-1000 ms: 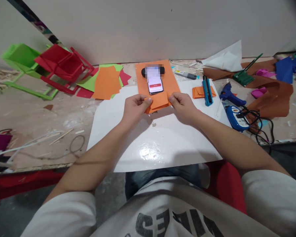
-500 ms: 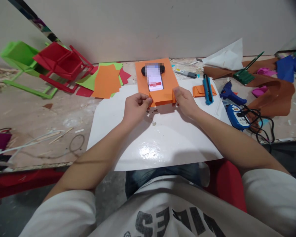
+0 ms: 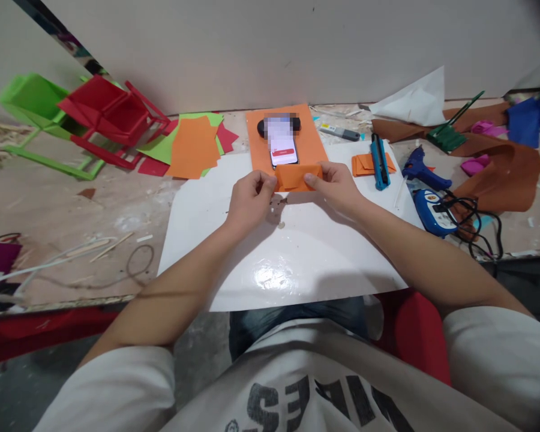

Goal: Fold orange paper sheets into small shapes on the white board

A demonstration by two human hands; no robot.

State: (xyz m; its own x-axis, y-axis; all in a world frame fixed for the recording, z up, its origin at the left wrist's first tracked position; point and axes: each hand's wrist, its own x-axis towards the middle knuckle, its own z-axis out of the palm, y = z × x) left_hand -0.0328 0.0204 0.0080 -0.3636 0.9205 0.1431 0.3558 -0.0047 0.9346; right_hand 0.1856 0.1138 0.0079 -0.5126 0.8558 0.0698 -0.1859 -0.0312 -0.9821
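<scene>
A small folded piece of orange paper (image 3: 292,178) is held between my two hands above the white board. My left hand (image 3: 251,195) pinches its left end between thumb and fingers. On the right end, my right hand (image 3: 337,183) has its thumb on the near face and its fingers behind. Just beyond lies a larger orange sheet (image 3: 258,150), carrying a phone (image 3: 283,147) with a lit screen that leans on a black object (image 3: 261,128). To the right, a blue utility knife (image 3: 380,162) rests across several folded orange pieces (image 3: 362,165).
The white board (image 3: 234,270) covers the table before me. At left are red (image 3: 105,111) and green (image 3: 36,102) paper chair-like models and coloured sheets (image 3: 193,147). A grey cutter (image 3: 339,132), a blue glue gun (image 3: 425,170) and a blue corded device (image 3: 433,211) lie to the right.
The orange piece has tilted so its broad face turns toward me. My right thumb has moved inward onto that face, while my left hand keeps its pinch.
</scene>
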